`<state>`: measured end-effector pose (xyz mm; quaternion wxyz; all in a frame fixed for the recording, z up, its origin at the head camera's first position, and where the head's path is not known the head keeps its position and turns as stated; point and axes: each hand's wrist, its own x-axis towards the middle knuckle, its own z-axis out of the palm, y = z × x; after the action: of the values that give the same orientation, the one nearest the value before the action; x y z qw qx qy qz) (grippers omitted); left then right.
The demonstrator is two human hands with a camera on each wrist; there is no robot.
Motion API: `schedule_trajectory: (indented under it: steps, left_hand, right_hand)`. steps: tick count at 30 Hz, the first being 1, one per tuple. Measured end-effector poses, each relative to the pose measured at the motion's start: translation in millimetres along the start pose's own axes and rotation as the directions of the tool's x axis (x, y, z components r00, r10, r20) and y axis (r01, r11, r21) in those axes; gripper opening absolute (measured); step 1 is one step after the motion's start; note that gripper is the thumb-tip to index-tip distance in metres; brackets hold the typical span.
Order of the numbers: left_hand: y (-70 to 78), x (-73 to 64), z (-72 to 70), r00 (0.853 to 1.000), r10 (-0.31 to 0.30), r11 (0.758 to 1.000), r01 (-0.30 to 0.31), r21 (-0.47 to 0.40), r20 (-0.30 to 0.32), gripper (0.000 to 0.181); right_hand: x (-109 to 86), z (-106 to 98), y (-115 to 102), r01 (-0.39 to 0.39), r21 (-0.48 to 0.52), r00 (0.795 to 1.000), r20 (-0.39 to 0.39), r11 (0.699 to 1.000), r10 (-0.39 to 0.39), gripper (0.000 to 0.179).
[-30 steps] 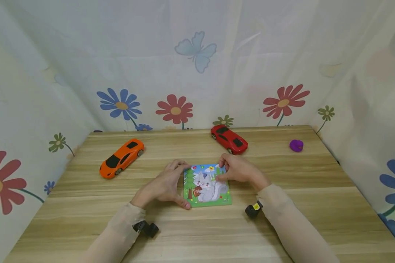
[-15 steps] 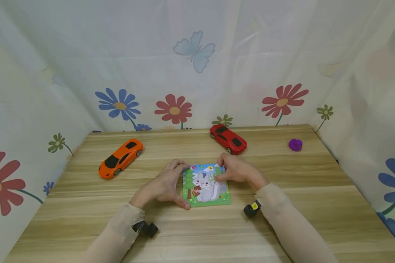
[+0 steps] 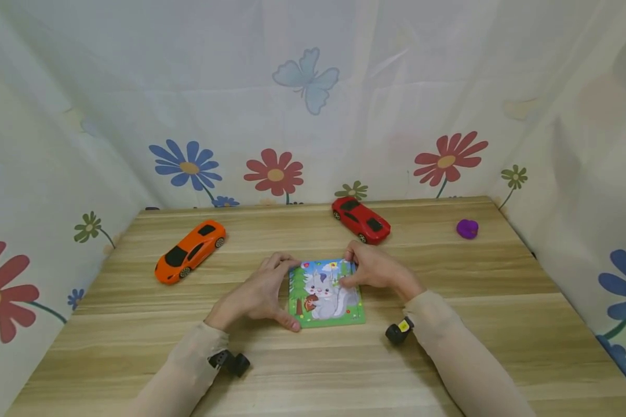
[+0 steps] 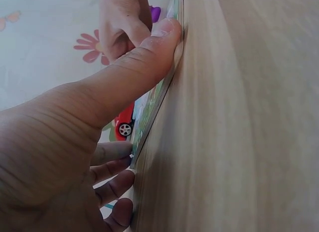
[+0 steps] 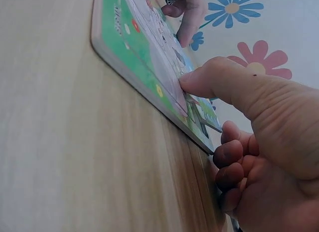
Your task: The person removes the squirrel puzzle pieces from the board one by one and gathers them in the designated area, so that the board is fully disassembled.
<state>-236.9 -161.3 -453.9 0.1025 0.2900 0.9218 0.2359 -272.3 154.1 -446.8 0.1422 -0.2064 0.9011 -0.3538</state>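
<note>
A square jigsaw puzzle (image 3: pixel 326 301) with a grey squirrel holding a nut lies flat on the wooden table, mid-front. My left hand (image 3: pixel 258 292) holds its left side, thumb at the near corner and fingertips at the far one. At the upper right corner, my right hand (image 3: pixel 378 267) has its thumb on the picture and its index finger curled at the far edge. The right wrist view shows a corner puzzle piece (image 5: pixel 207 118) tilted up out of the board between that thumb and finger. Its other fingers curl beside the board's edge.
An orange toy car (image 3: pixel 190 252) stands at the left and a red toy car (image 3: pixel 361 220) behind the puzzle, close beyond the right hand. A small purple object (image 3: pixel 467 229) sits at the back right. Flowered curtains (image 3: pixel 313 127) enclose the table's back and sides.
Both hands keep their places on the puzzle. The whole head view has shifted very slightly; the cars and the purple object stay where they were on the table.
</note>
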Motion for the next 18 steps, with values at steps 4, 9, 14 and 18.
schedule_trajectory:
  steps: [4,9,14,18]
  left_hand:
    - [-0.1,0.3,-0.6,1.000,0.001,1.000,-0.001,0.009,0.004,0.142]
    - [0.8,0.6,-1.6,1.000,0.006,1.000,-0.007,0.012,0.007,0.142]
    - [0.1,0.1,-1.8,1.000,0.015,1.000,-0.016,0.015,0.003,0.142]
    - [0.5,0.0,-2.0,1.000,0.018,1.000,-0.018,0.011,0.003,0.141]
  right_hand:
    - [0.8,-0.4,-0.4,0.009,-0.003,1.000,-0.017,1.000,-0.009,0.050]
    - [1.6,0.2,1.1,0.020,-0.018,0.999,-0.041,1.000,-0.021,0.049]
    - [2.8,1.8,2.4,0.022,-0.044,0.998,-0.052,0.999,-0.024,0.049]
    - [3.4,1.9,0.8,0.023,-0.049,0.998,-0.057,0.999,-0.025,0.050]
